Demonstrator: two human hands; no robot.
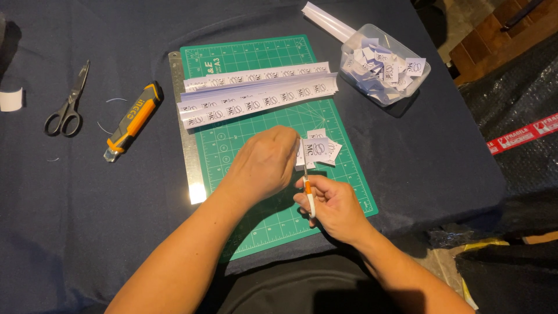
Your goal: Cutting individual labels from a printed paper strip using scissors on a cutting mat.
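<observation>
Right hand (336,204): nearest the camera, over the lower right part of the green cutting mat (273,221). Fingers closed around the handles of a pair of small scissors (308,189) with an orange and white grip; blades point up toward the paper.

Left hand (266,163): above and just left of the right hand, fingers bent and pinched on a small stack of white paper labels (318,149). The scissor blades meet the stack at its left edge, beside the fingertips. Loose cut labels lie on the mat directly under the stack.

Uncut stock: long white printed paper strips (256,93), fanned across the upper part of the mat.

Mat surroundings: a steel ruler (187,145) lies along the mat's left edge. Left of it, on the dark cloth-covered table (87,192), lie an orange and black utility knife (132,120) and, further left, a pair of black scissors (68,104).

Container: a clear plastic tub (386,67) holding cut labels stands beside the upper right corner of the mat, well apart from both hands
</observation>
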